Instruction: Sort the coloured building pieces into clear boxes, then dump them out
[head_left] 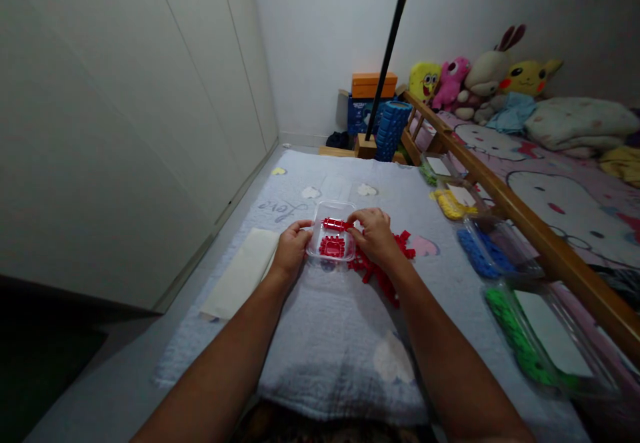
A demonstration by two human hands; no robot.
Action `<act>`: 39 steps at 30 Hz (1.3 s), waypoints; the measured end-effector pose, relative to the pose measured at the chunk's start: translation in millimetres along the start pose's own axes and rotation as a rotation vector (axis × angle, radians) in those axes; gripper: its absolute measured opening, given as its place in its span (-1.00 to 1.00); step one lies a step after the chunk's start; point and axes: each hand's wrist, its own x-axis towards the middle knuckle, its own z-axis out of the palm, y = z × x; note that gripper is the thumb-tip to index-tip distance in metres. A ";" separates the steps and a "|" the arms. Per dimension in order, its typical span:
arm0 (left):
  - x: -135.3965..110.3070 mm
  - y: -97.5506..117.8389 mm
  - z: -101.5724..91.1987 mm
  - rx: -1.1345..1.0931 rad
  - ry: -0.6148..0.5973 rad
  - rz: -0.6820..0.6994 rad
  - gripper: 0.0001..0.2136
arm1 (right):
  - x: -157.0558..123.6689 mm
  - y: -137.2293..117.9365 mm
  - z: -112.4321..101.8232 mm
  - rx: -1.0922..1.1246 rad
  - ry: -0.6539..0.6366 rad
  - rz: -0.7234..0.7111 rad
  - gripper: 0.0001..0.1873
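A clear plastic container stands in the middle of the cloth-covered table. Inside it lie red plastic pieces: a notched, frame-like group near the front and a short row behind it. My left hand is closed on the container's left side, thumb near the rim. Over the right side, my right hand pinches a small red plastic piece at the end of the row. Beneath and beside my right wrist a loose pile of red plastic pieces rests on the cloth, partly hidden by the forearm.
Clear boxes of green, blue and yellow pieces line the table's right edge, beside a wooden bed rail. A folded cream sheet lies left. A black pole and blue roller stand behind.
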 end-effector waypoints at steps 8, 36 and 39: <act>1.4 -2.3 -1.1 0.001 -0.013 0.008 -0.68 | 6.8 -4.8 11.0 -0.122 -0.097 -0.022 -0.80; 2.3 -4.4 -3.3 0.022 -0.003 0.008 -0.66 | -4.9 17.8 -4.4 -0.306 -0.344 0.142 -0.79; 2.2 -4.6 -3.5 0.023 0.001 0.005 -0.66 | -5.4 26.7 -7.4 -0.254 -0.288 0.146 -0.75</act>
